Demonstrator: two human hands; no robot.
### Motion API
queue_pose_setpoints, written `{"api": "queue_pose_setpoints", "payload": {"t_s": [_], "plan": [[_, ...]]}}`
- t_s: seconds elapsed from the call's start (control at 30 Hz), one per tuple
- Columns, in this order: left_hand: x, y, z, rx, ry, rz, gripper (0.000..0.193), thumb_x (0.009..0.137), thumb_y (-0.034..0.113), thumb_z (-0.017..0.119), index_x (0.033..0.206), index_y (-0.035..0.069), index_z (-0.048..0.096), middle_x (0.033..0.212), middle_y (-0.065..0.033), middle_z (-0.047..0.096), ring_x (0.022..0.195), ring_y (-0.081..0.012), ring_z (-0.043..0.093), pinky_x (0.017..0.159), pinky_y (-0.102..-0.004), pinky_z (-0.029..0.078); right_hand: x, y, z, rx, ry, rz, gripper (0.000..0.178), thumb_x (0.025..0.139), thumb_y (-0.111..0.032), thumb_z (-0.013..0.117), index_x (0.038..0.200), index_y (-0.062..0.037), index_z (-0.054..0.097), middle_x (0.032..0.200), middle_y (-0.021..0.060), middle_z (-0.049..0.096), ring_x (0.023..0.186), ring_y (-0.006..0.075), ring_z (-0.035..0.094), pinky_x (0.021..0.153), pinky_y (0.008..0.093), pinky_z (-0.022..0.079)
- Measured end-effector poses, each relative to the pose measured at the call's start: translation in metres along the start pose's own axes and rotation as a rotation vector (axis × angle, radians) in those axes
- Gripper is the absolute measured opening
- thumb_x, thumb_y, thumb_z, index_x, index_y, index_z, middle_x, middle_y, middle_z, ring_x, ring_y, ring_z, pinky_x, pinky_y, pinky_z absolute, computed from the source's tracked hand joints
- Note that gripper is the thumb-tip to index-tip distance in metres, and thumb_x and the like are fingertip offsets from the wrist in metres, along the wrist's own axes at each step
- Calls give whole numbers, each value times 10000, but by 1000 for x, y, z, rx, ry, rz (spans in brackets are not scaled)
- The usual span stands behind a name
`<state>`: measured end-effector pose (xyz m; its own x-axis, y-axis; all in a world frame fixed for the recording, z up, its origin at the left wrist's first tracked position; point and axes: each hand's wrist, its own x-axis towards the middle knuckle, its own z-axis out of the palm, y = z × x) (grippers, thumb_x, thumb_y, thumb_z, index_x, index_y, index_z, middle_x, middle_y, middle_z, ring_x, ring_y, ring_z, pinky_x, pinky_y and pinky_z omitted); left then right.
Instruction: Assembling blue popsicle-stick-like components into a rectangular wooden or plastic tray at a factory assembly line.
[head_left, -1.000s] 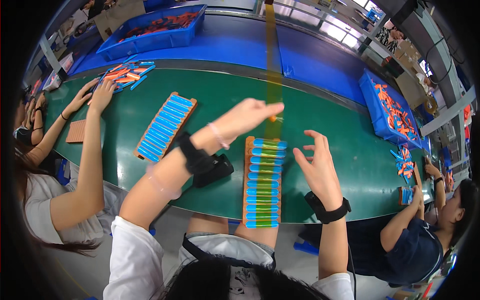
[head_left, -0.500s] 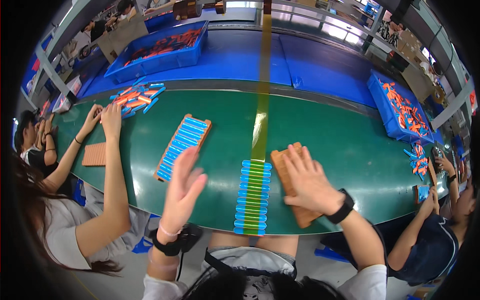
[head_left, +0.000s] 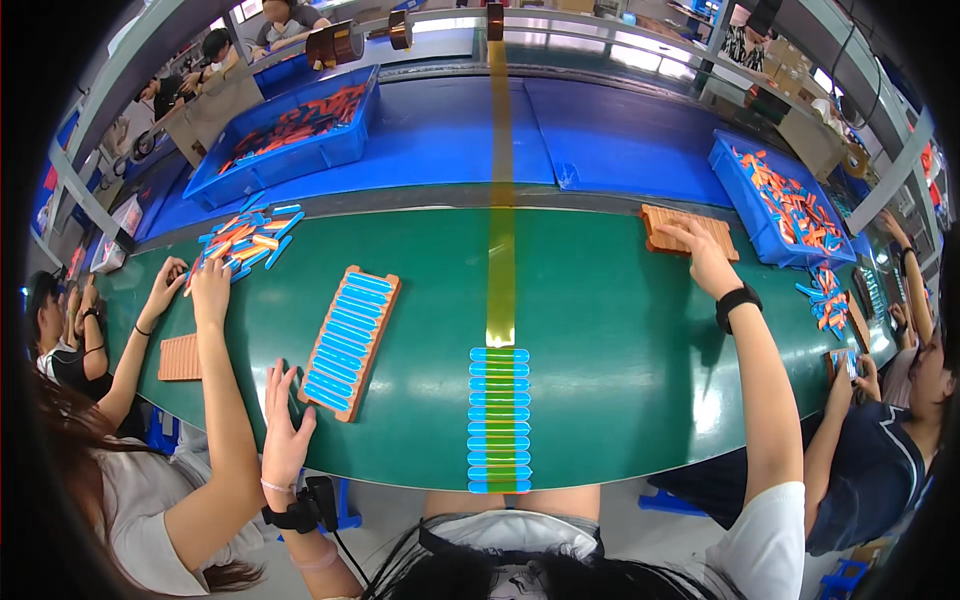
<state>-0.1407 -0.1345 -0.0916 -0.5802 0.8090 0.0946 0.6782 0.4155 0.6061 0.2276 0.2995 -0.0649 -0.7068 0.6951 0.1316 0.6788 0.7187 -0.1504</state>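
My right hand [head_left: 703, 258] lies over a brown grooved tray [head_left: 660, 232] near the table's far edge, its fingers bent over the top. On the left, my left hand [head_left: 287, 425] has its fingers stretched and apart, with its thumb close to the lower corner of a second brown tray [head_left: 352, 400]. That tray's grooves hold a row of blue rounded strips [head_left: 347, 330]. In front of me several more blue strips [head_left: 480, 415] lie side by side, bound along their middle by amber tape [head_left: 501, 250]. The tape runs up to a roll [head_left: 495, 22] on the rail.
Blue bins of orange and blue pieces stand at the back left [head_left: 290, 165] and right [head_left: 775, 245]. A loose pile [head_left: 245, 240] lies by a co-worker's hands [head_left: 208, 290], near a bare grooved tray [head_left: 180, 358]. Another pile [head_left: 826, 302] is at the right, beside another worker.
My right hand has carried the grooved tray from beside the taped strips to the far right of the table. My left hand has moved left and down. The head view has shifted somewhat.
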Motion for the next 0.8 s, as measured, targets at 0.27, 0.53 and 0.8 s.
{"api": "queue_pose_setpoints", "payload": {"t_s": [0.27, 0.53, 0.8], "plan": [[12, 10, -8, -3, -3, 72, 481, 663, 79, 667, 1121, 54, 523, 1286, -92, 414, 1264, -264, 260, 1032, -397, 164, -10, -139, 15, 340, 65, -158, 308, 797, -298, 543, 832, 7, 565, 917, 184, 501, 856, 315, 494, 766, 399, 409], [3, 38, 20, -2, 56, 131, 448, 657, 91, 677, 1084, 36, 554, 1180, -82, 520, 1169, -247, 417, 1017, -414, 186, -28, -231, 14, 347, -363, -87, 438, 824, -377, 512, 837, 58, 565, 797, 168, 559, 702, 260, 565, 645, 380, 460], [-10, 77, 49, 2, 102, 198, 409, 668, 103, 680, 1050, 22, 559, 1139, -93, 541, 1124, -248, 458, 1000, -436, 205, -59, -232, -18, 1606, -447, 266, 182, 830, -189, 556, 842, -10, 589, 771, 0, 584, 688, 36, 495, 616, 186, 394]]}}
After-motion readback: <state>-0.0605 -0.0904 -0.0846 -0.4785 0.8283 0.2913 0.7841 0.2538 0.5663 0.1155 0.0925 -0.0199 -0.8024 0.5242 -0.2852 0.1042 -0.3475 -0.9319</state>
